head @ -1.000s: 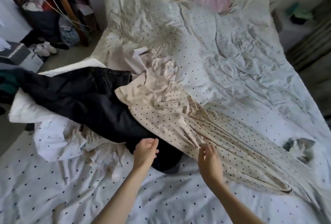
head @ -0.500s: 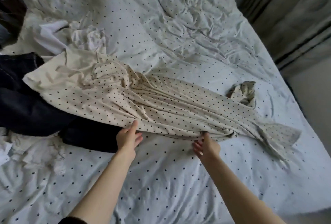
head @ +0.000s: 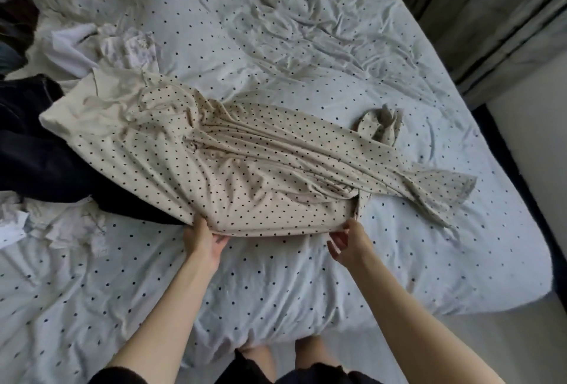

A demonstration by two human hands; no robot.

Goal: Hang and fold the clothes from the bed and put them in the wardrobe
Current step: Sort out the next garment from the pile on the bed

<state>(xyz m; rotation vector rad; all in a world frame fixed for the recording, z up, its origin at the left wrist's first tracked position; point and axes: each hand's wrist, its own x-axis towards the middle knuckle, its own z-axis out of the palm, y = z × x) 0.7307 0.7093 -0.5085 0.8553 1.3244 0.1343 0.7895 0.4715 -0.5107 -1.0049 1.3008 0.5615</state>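
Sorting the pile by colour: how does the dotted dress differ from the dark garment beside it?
The dress is cream with black dots; the dark garment is plain, near black. The dress lies stretched across the bed; the dark garment is bunched at the left edge, partly under it. Both lie unfolded.

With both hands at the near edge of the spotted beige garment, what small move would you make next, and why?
Probably lift that near edge and fold it away over the middle. The left hand and right hand already sit at the hem of the beige spotted garment, which lies lengthwise across the bed.
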